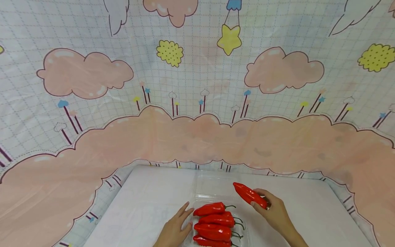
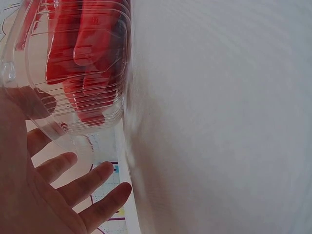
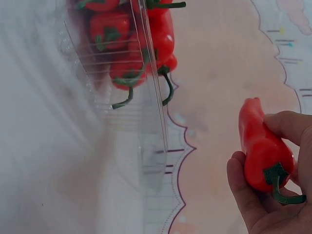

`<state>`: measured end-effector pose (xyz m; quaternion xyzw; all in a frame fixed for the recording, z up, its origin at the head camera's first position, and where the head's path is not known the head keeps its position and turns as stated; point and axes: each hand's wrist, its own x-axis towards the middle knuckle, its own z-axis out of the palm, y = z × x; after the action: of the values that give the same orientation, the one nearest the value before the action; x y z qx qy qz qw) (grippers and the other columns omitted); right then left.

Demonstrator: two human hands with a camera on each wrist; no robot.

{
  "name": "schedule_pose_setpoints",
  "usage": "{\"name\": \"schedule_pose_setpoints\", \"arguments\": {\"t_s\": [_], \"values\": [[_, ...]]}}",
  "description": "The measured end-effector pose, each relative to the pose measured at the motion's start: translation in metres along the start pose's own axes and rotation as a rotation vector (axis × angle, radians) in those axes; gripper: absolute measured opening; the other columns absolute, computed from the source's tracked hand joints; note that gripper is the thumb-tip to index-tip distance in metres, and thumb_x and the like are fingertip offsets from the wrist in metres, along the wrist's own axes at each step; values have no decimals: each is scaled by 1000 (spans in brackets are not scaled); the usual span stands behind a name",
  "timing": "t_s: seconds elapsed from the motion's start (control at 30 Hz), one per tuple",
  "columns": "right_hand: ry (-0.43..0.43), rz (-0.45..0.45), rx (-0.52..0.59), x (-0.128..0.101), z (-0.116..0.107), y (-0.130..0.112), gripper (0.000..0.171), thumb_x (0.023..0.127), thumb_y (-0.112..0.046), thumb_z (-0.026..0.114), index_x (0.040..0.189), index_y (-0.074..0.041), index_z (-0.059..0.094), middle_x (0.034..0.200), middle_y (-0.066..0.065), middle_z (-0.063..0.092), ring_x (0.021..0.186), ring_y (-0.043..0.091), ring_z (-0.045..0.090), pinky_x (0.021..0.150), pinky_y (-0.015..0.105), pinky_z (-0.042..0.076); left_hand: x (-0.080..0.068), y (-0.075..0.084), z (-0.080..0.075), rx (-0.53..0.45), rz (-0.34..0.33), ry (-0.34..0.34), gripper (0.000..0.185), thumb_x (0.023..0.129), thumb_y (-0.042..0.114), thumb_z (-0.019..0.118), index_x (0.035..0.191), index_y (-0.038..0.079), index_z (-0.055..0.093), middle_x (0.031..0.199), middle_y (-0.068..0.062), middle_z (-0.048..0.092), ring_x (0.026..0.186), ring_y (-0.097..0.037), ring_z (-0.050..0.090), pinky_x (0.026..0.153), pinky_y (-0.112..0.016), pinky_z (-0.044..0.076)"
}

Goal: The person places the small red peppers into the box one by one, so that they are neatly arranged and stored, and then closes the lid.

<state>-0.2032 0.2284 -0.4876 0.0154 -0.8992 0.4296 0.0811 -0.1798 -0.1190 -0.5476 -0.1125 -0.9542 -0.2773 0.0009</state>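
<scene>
A red pepper [image 1: 249, 195] with a green stem is pinched between the thumb and fingers of my right hand [image 1: 274, 211]. It is held up beside the clear plastic box, and its stem end [image 3: 276, 174] faces the right wrist camera. Several more red peppers [image 1: 213, 232] lie stacked in the box [image 2: 92, 127], their stems pointing right in the head view. At the box's left side is my left hand [image 1: 175, 228], its fingers spread. In the left wrist view, the thumb and index finger touch the box's rim, while the other fingers [image 2: 105, 204] extend past it.
The clear lid [image 1: 217, 185] lies opened out behind the box. All of this stands on a white table [image 1: 154, 192]. Behind the table hangs a patterned cloth [image 1: 191, 137] with clouds and stars.
</scene>
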Motion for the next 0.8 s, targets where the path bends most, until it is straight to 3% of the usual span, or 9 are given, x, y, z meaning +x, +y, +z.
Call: {"name": "schedule_pose_setpoints", "arguments": {"t_s": [0.57, 0.8], "values": [[-8, -16, 8, -10, 6, -15, 48, 75, -29, 77, 119, -22, 60, 110, 2, 66, 88, 15, 59, 68, 21, 56, -1, -1, 0, 9, 31, 15, 45, 89, 34, 55, 133, 24, 51, 149, 2, 38, 116, -22, 58, 88, -45, 54], [-12, -24, 19, -15, 7, -19, 48, 74, -29, 77, 119, -23, 60, 108, 0, 66, 88, 13, 59, 68, 17, 54, -1, -1, 0, 7, 28, 10, 45, 88, 33, 56, 133, 24, 52, 149, 2, 38, 117, -23, 57, 87, -47, 54]]}}
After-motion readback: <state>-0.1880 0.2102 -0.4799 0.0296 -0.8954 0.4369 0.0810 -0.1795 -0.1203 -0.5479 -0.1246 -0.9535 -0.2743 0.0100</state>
